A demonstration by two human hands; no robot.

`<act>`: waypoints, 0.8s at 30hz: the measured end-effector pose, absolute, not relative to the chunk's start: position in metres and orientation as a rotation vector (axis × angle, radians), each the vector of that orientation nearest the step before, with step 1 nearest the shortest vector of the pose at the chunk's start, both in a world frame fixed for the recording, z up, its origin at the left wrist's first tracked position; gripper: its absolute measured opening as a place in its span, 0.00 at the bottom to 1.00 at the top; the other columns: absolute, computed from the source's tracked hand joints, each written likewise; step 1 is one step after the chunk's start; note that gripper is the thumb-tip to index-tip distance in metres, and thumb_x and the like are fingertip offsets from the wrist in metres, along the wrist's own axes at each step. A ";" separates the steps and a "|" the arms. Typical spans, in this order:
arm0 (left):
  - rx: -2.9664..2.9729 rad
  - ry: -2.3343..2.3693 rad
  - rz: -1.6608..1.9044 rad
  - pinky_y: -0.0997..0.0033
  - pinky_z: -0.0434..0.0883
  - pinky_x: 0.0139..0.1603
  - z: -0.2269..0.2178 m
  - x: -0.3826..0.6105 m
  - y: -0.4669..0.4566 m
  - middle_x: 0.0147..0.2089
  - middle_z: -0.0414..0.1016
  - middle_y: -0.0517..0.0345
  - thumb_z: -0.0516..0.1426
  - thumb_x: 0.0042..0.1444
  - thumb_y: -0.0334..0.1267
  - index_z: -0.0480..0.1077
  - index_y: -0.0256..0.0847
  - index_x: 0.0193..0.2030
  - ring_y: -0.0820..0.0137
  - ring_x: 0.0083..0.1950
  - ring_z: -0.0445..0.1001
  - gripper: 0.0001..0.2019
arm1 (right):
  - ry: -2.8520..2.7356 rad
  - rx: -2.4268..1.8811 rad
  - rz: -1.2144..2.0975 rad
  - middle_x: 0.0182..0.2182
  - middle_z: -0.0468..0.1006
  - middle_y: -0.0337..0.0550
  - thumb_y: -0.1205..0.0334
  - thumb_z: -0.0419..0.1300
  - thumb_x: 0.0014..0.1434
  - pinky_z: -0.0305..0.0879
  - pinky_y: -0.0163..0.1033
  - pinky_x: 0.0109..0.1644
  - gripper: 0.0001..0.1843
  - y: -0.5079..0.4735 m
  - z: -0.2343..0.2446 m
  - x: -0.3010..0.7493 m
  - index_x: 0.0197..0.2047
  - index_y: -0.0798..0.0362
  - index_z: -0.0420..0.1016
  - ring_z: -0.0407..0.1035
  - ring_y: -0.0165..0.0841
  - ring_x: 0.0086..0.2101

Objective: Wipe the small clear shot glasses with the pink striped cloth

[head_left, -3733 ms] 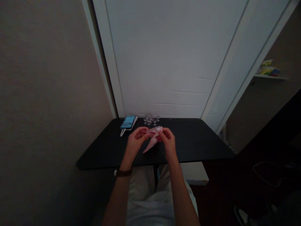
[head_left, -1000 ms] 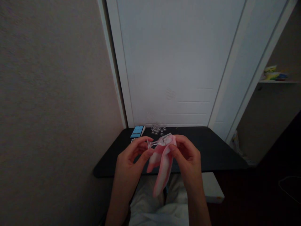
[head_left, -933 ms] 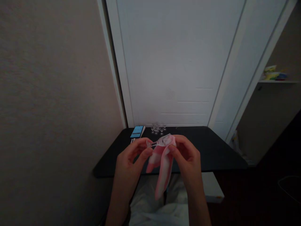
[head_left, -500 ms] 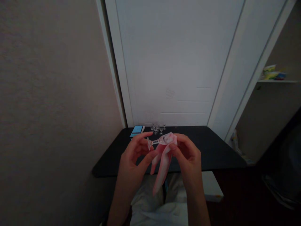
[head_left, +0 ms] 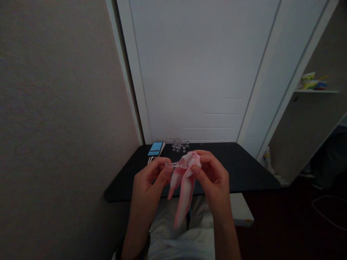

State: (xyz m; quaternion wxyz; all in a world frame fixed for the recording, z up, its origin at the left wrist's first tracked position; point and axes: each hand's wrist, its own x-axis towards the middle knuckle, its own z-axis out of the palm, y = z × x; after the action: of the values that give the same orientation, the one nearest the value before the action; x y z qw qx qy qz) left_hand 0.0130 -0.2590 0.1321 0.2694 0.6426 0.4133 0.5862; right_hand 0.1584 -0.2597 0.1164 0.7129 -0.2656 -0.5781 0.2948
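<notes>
The stemmed glass [head_left: 183, 164] lies sideways, raised near the front edge of the bench [head_left: 244, 177]; our left hand [head_left: 150, 181] pinches its foot, our right hand [head_left: 214, 177] grips the pink-and-white cloth [head_left: 185, 189] partly covering its bowl. We could drop it if the foot (a scant hold) slips.

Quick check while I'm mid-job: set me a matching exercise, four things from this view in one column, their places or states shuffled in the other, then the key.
Things
1. Lone stemmed glass
2. Pink-and-white cloth
3. Phone
4. Group of small glasses

Places or states
A. At the far left corner of the table, screen lit
B. Pinched by the right hand, hanging down
C. Clustered at the far edge
D. Base end in the left hand

Pairs: 1-D, 2-B, 3-A, 4-C
</notes>
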 end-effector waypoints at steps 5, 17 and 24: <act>1.706 1.017 1.542 0.79 0.67 0.26 0.130 0.015 -0.257 0.31 0.72 0.62 0.57 0.53 0.39 0.68 0.43 0.43 0.74 0.28 0.70 0.10 | -1.259 -0.599 0.686 0.44 0.72 0.42 0.68 0.57 0.55 0.65 0.37 0.41 0.04 -0.258 0.115 0.159 0.34 0.50 0.71 0.68 0.34 0.42; 1.715 0.945 1.473 0.82 0.64 0.21 0.129 0.014 -0.260 0.23 0.66 0.66 0.53 0.58 0.41 0.66 0.41 0.36 0.78 0.21 0.65 0.07 | -1.302 -0.544 0.656 0.43 0.72 0.43 0.67 0.58 0.55 0.64 0.40 0.44 0.04 -0.259 0.117 0.160 0.35 0.51 0.73 0.68 0.35 0.42; 1.571 0.830 1.501 0.85 0.62 0.15 0.131 0.018 -0.262 0.22 0.64 0.67 0.56 0.55 0.40 0.66 0.41 0.36 0.81 0.17 0.62 0.06 | -1.288 -0.521 0.673 0.42 0.72 0.43 0.67 0.58 0.55 0.64 0.39 0.41 0.04 -0.257 0.116 0.159 0.35 0.50 0.73 0.68 0.35 0.42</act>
State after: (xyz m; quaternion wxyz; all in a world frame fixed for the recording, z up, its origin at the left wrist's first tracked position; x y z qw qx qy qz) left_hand 0.0182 -0.2617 0.1314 0.3965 0.6200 0.3276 0.5925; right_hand 0.1591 -0.2570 0.1155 0.7167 -0.2353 -0.5819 0.3040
